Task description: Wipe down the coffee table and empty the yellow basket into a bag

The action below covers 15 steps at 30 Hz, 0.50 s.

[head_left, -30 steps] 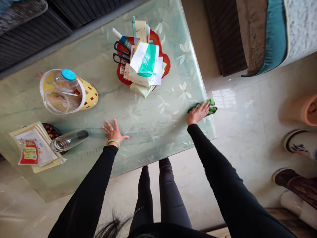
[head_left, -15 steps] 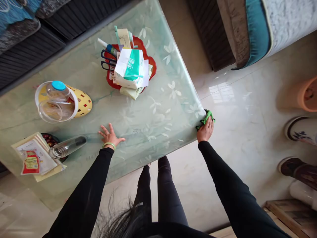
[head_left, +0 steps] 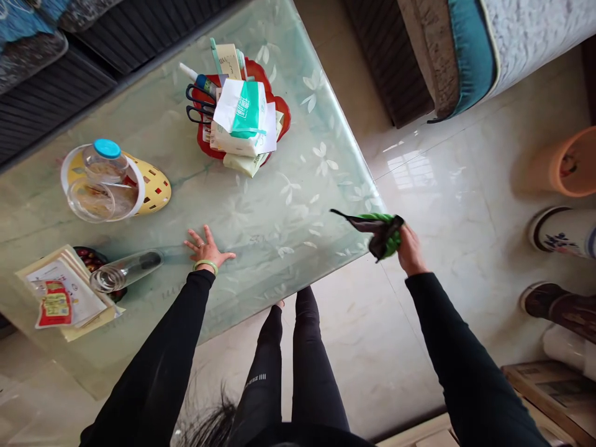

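Note:
My left hand lies flat with fingers spread on the pale green glass table, close to a clear glass lying on its side. My right hand is closed on a green cloth, held in the air just off the table's right corner. One end of the cloth sticks out leftward over the table edge. Both arms wear black sleeves, and a green bangle circles the left wrist.
A red tray holds scissors, packets and papers at the back. A clear jar with a blue lid rests in a yellow perforated basket. Leaflets lie over a dark bowl at left. Sofas, shoes and an orange bin surround the table.
My right hand slid the green cloth along the table's right edge to the corner, then lifted it off the glass into the air. The left hand stayed planted on the table.

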Tool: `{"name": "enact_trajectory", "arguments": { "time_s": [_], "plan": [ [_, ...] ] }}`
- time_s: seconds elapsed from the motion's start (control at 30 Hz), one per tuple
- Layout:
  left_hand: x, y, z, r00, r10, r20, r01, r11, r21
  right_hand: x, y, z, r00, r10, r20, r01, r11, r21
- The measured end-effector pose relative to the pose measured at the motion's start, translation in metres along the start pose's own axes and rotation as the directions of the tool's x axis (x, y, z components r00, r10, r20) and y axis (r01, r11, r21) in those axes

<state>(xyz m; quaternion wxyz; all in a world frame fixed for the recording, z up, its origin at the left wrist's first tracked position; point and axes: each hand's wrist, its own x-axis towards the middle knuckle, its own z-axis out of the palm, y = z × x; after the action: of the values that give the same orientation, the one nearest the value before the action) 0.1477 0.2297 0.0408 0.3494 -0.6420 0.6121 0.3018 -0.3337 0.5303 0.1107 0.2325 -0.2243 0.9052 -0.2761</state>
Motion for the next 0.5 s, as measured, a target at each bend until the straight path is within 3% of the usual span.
{"name": "enact_trajectory", "arguments": {
  "time_s": [0.07, 0.17, 0.23, 0.3, 0.37, 0.5],
  "plan": [
    [0.000, 0.000, 0.000, 1.000, -0.005, 0.000, 0.005, 1.000, 0.007, 0.016, -0.021, 0.027, 0.991, 0.132, 0.038, -0.136, 0.975, 0.176],
    [0.001, 0.000, 0.001, 1.000, -0.012, 0.000, 0.012, 1.000, 0.015, 0.006, -0.040, 0.076, 0.947, 0.271, -0.171, -0.229, 0.946, 0.230],
    [0.001, -0.001, 0.002, 1.000, -0.013, -0.004, 0.013, 1.000, 0.019, -0.019, -0.047, 0.108, 0.957, 0.183, -0.225, -0.158, 0.979, 0.126],
    [0.002, -0.002, 0.004, 1.000, -0.010, -0.009, 0.010, 1.000, 0.020, -0.046, -0.050, 0.135, 0.982, 0.055, -0.182, -0.059, 0.998, -0.017],
    [0.002, -0.003, 0.006, 1.000, -0.008, -0.015, 0.008, 1.000, 0.021, -0.060, -0.052, 0.157, 0.989, 0.008, -0.147, -0.027, 0.992, -0.125],
    [0.002, -0.005, 0.008, 1.000, -0.006, -0.018, 0.007, 1.000, 0.022, -0.037, -0.057, 0.194, 0.971, 0.051, -0.233, -0.104, 0.970, -0.222]
  ]
}}
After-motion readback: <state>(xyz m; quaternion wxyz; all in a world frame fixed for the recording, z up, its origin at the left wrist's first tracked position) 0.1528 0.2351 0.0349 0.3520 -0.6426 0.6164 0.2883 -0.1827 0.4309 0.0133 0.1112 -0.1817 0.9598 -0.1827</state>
